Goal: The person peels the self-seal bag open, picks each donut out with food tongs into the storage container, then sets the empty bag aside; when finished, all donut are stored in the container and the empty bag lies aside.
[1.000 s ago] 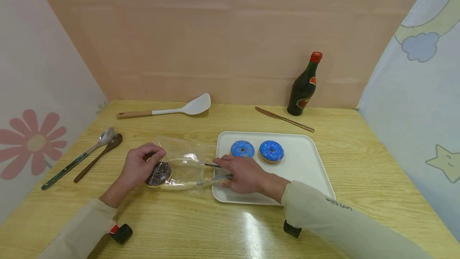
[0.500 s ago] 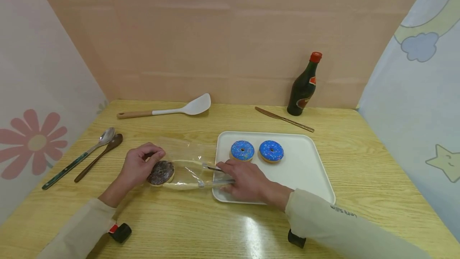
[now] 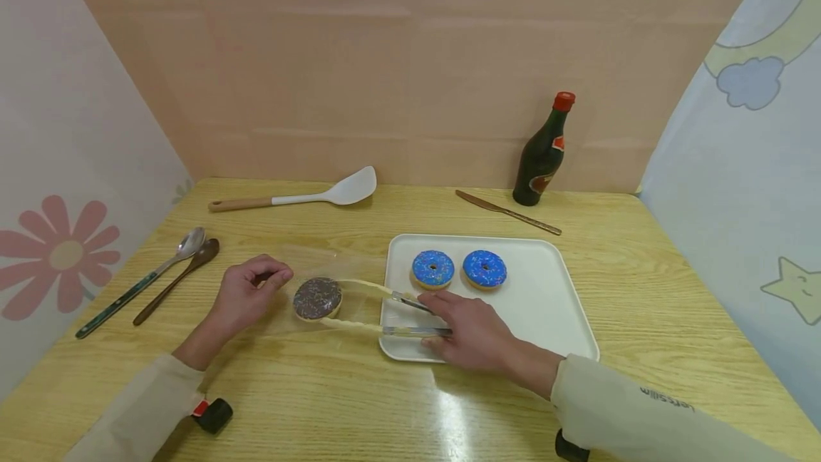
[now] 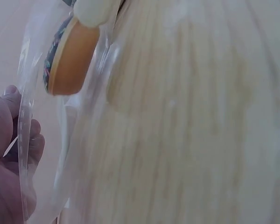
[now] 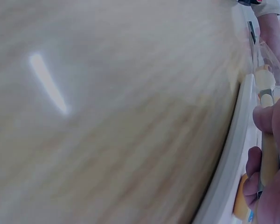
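Observation:
My right hand grips a pair of tongs with pale, wavy tips. Between those tips sits a donut with chocolate icing and sprinkles; its tan side shows in the left wrist view. A clear plastic bag lies around the donut and tong tips, hard to make out in places. To the left, my left hand pinches the bag's edge with thumb and fingers. Two blue-iced donuts, one on the left and one on the right, rest on a white tray beneath my right hand.
A white spatula lies at the back. On the left are a green-handled spoon and a brown spoon. Behind the tray are a copper-coloured knife and a dark bottle with a red cap.
My right hand and the tongs have moved right, and the chocolate donut has come along with them, away from my left hand. The left hand has stayed nearly in place.

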Motion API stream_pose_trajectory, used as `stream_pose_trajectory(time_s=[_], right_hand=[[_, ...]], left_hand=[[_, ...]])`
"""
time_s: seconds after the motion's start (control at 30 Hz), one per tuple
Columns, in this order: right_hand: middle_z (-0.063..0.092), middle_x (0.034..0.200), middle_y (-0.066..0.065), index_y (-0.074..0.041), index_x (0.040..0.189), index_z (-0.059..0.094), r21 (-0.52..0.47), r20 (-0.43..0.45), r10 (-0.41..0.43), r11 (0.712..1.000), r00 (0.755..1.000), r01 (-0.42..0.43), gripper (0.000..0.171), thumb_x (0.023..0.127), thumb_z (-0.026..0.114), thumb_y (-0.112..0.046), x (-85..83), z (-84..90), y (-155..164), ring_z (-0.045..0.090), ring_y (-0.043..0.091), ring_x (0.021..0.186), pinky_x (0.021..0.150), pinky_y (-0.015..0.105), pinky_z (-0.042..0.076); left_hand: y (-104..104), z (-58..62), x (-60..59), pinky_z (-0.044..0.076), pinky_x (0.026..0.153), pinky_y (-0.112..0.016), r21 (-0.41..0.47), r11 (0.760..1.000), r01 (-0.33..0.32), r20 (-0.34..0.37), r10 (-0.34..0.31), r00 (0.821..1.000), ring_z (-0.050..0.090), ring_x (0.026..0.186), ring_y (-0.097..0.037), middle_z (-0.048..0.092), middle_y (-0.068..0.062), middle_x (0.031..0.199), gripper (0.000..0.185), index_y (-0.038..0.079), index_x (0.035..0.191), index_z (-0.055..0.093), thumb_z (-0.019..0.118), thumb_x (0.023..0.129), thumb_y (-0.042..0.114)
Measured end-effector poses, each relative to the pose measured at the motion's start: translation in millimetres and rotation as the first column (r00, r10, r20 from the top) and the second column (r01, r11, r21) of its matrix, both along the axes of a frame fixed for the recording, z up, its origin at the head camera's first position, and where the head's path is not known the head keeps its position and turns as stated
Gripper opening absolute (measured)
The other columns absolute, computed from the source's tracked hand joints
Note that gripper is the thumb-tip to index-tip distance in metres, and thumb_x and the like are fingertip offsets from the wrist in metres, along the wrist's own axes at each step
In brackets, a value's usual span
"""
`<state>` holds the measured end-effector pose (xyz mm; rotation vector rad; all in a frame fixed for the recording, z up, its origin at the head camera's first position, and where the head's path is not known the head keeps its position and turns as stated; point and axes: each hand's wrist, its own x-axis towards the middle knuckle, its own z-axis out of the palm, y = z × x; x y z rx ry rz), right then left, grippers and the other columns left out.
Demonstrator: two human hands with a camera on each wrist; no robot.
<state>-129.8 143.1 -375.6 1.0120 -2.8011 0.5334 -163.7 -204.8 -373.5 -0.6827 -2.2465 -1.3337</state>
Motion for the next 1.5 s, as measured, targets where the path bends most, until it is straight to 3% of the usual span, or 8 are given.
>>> stream_pose_trajectory(time_s=[0.17, 0.43, 0.9, 1.17, 1.33, 1.5], right_hand=[[0.061, 0.103, -0.003, -0.013, 0.126, 0.055, -0.023, -0.013, -0.02, 1.0, 1.0, 0.02, 0.053, 0.079, 0.074, -0.028, 12.2, -0.3, 15.3, 0.056, 0.009, 0.072, 0.058, 0.031, 0.047], [0.062, 0.103, -0.005, -0.01, 0.125, 0.058, -0.087, -0.073, -0.077, 0.994, 0.994, 0.07, 0.056, 0.076, 0.077, -0.028, 27.7, -1.3, 39.6, 0.052, 0.007, 0.069, 0.058, 0.03, 0.046], [0.062, 0.098, -0.009, -0.008, 0.123, 0.06, -0.221, -0.139, -0.111, 0.972, 0.984, 0.079, 0.061, 0.069, 0.084, -0.02, 52.0, -10.6, 71.8, 0.044, -0.001, 0.064, 0.054, 0.019, 0.038], [0.061, 0.099, -0.011, -0.008, 0.123, 0.061, -0.249, -0.164, -0.142, 0.963, 0.976, 0.099, 0.063, 0.066, 0.085, -0.016, 68.6, -13.9, 90.7, 0.051, 0.0, 0.073, 0.061, 0.015, 0.039], [0.06, 0.099, -0.012, -0.005, 0.123, 0.061, -0.271, -0.144, -0.192, 0.951, 0.971, 0.148, 0.064, 0.065, 0.087, -0.016, 77.7, -15.6, 103.2, 0.054, 0.002, 0.077, 0.066, 0.012, 0.039], [0.061, 0.103, -0.01, -0.005, 0.123, 0.062, -0.275, -0.119, -0.285, 0.93, 0.951, 0.244, 0.066, 0.063, 0.088, -0.016, 86.9, -14.8, 117.1, 0.059, 0.008, 0.086, 0.074, 0.009, 0.039]], left_hand=[[1.4, 1.4, 0.7, 0.046, 0.065, -0.014, -0.01, 1.0, -0.009, -0.01, 0.009, 1.0, 0.056, 0.067, -0.01, 0.062, -0.016, 0.073, 0.016, -0.009, 0.079, 0.067, 0.062, 0.078, -0.024], [-1.2, 1.3, 2.3, 0.046, 0.065, -0.014, -0.014, 1.0, -0.028, -0.001, 0.028, 1.0, 0.056, 0.068, -0.01, 0.062, -0.017, 0.074, 0.015, -0.009, 0.079, 0.067, 0.062, 0.079, -0.023], [-6.0, -2.2, -1.2, 0.046, 0.068, -0.012, 0.017, 1.0, -0.021, -0.038, 0.022, 0.999, 0.057, 0.068, -0.006, 0.061, -0.017, 0.072, 0.016, -0.011, 0.076, 0.065, 0.062, 0.076, -0.026], [-20.6, -24.9, -14.9, 0.045, 0.065, -0.012, 0.036, 0.999, -0.04, -0.02, 0.041, 0.999, 0.056, 0.069, -0.005, 0.064, -0.011, 0.074, 0.016, -0.007, 0.077, 0.068, 0.065, 0.076, -0.023], [-24.9, -27.3, -17.5, 0.044, 0.065, -0.012, 0.001, 0.997, -0.079, 0.017, 0.079, 0.997, 0.056, 0.07, -0.003, 0.064, -0.001, 0.075, 0.012, -0.002, 0.079, 0.07, 0.068, 0.08, -0.014], [-25.5, -25.5, -17.4, 0.045, 0.067, -0.012, -0.047, 0.995, -0.091, 0.034, 0.092, 0.995, 0.057, 0.071, -0.003, 0.065, -0.001, 0.075, 0.009, -0.001, 0.078, 0.07, 0.069, 0.082, -0.009]])
